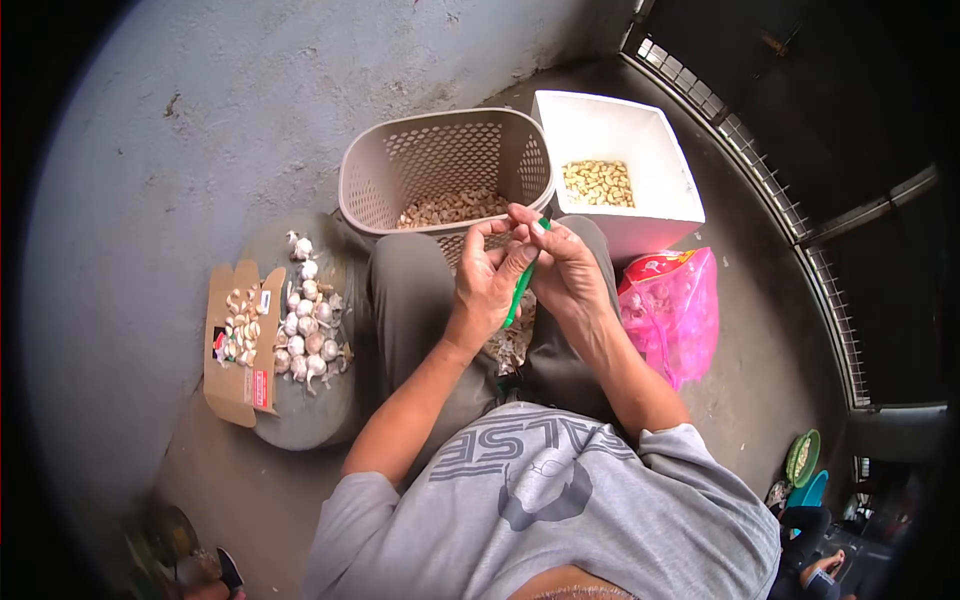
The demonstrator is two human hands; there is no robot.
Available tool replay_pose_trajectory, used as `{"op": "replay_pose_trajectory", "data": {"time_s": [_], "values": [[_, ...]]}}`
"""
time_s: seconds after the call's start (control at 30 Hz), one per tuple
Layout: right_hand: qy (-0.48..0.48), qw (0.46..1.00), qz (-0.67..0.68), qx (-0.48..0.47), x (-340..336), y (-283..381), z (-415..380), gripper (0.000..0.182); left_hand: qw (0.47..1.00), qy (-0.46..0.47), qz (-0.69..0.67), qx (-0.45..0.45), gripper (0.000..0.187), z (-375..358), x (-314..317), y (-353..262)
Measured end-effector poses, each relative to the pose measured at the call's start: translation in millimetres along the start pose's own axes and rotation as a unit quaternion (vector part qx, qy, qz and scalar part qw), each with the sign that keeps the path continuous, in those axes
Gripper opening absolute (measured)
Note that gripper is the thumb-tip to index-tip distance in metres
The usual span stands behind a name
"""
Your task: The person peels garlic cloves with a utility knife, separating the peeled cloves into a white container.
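Note:
My right hand (566,262) is closed around a slim green handle (521,287), its thumb near the upper end; any blade is hidden. My left hand (487,280) meets it fingertip to fingertip, pinched closed. Whatever small piece sits between its fingers is too hidden to name. Both hands are above my lap, in front of a beige perforated basket (362,190) with garlic cloves (455,207) at its bottom. Behind and to the right, a white foam box (628,122) contains pale peeled cloves (598,184).
On the left, a round stool (300,428) bears whole garlic bulbs (312,325) and a cardboard tray (228,385) of loose cloves (243,325). A pink bag (685,320) stands by my right knee. A grey wall (220,130) borders the left. Another person's foot (825,565) shows lower right.

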State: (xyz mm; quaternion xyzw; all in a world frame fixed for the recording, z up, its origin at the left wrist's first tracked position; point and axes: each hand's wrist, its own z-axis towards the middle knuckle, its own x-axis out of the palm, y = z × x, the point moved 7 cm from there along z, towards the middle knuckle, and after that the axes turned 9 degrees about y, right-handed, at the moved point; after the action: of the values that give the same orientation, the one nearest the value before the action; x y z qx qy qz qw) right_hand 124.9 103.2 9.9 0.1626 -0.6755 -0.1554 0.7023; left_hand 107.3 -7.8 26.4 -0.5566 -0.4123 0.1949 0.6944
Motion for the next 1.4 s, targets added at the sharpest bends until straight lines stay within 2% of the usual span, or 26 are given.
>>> {"op": "replay_pose_trajectory", "data": {"time_s": [0.03,0.13,0.17,0.2,0.27,0.33,0.4,0.43,0.53,0.57,0.63,0.67,0.7,0.73,0.8,0.9,0.97,1.0,1.07,1.1,1.13,1.17,1.27,1.3,1.37,1.4], "values": [[-0.038,0.999,-0.012,-0.017,2,-4,-14,0.044,1.0,-0.013,0.019,-0.001,0.05,-12,4,-1],[0.01,0.997,-0.083,0.0,17,-17,-39,0.034,0.999,-0.031,-0.005,0.034,0.046,-31,1,26],[0.014,0.993,-0.116,0.008,16,-18,-43,0.027,0.997,-0.044,0.032,0.058,0.044,-36,2,32],[0.007,0.992,-0.128,0.006,12,-17,-46,0.028,0.998,-0.039,0.04,0.003,0.044,-46,6,24],[0.032,0.995,-0.086,-0.037,10,-8,-49,0.028,0.989,-0.025,0.12,0.084,0.045,-46,4,27],[0.08,0.994,-0.067,-0.046,11,5,-52,0.033,0.976,-0.012,0.212,0.041,0.047,-61,4,3],[0.049,0.985,-0.152,-0.062,18,21,-62,0.037,0.927,-0.037,0.311,0.206,0.045,-77,-6,-27],[0.06,0.98,-0.181,-0.051,14,27,-67,0.038,0.883,-0.058,0.4,0.238,0.047,-88,-15,-40],[0.021,0.955,-0.292,-0.043,-2,42,-82,0.039,0.802,-0.151,0.532,0.226,0.053,-120,-56,-48],[0.027,0.959,-0.279,-0.04,-9,45,-86,0.039,0.816,-0.17,0.514,0.203,0.06,-132,-79,-34],[0.024,0.969,-0.242,-0.036,-30,48,-94,0.039,0.858,-0.187,0.476,0.053,0.068,-159,-126,5],[0.016,0.975,-0.22,-0.035,-42,47,-98,0.038,0.9,-0.177,0.398,-0.003,0.075,-174,-161,46],[0.005,0.979,-0.2,-0.034,-50,50,-100,0.038,0.947,-0.179,0.246,-0.106,0.084,-196,-171,76],[0.006,0.978,-0.207,-0.036,-53,51,-102,0.038,0.926,-0.198,0.247,-0.206,0.091,-220,-160,66],[0.004,0.974,-0.222,-0.041,-60,53,-102,0.037,0.916,-0.151,0.298,-0.222,0.095,-263,-202,174],[0.023,0.973,-0.23,-0.016,-58,48,-99,0.038,0.955,-0.162,0.115,-0.22,0.082,-279,-170,142],[0.025,0.969,-0.245,-0.009,-56,46,-96,0.038,0.978,-0.119,0.025,-0.17,0.083,-269,-166,106],[0.026,0.969,-0.244,-0.006,-58,45,-95,0.038,0.967,-0.2,-0.061,-0.144,0.085,-269,-166,90],[0.035,0.97,-0.24,-0.001,-63,45,-91,0.037,0.958,-0.268,0.01,-0.106,0.081,-264,-176,92],[0.038,0.971,-0.234,0.003,-63,42,-90,0.037,0.964,-0.199,0.118,-0.134,0.079,-275,-176,119],[0.042,0.973,-0.229,0.003,-63,42,-88,0.037,0.952,-0.125,0.227,-0.16,0.077,-272,-161,116],[0.041,0.973,-0.227,0.004,-63,44,-86,0.037,0.941,-0.134,0.244,-0.19,0.077,-272,-162,113],[0.027,0.971,-0.238,-0.017,-54,44,-93,0.036,0.96,-0.17,-0.071,-0.211,0.084,-268,-160,104],[0.025,0.972,-0.234,-0.022,-54,42,-94,0.036,0.946,-0.213,0.164,-0.184,0.082,-267,-160,104],[0.023,0.971,-0.234,-0.033,-54,45,-94,0.037,0.941,-0.175,0.225,-0.183,0.073,-268,-156,109],[0.017,0.973,-0.231,-0.027,-57,46,-100,0.036,0.939,-0.142,0.229,-0.214,0.07,-264,-152,91]]}}
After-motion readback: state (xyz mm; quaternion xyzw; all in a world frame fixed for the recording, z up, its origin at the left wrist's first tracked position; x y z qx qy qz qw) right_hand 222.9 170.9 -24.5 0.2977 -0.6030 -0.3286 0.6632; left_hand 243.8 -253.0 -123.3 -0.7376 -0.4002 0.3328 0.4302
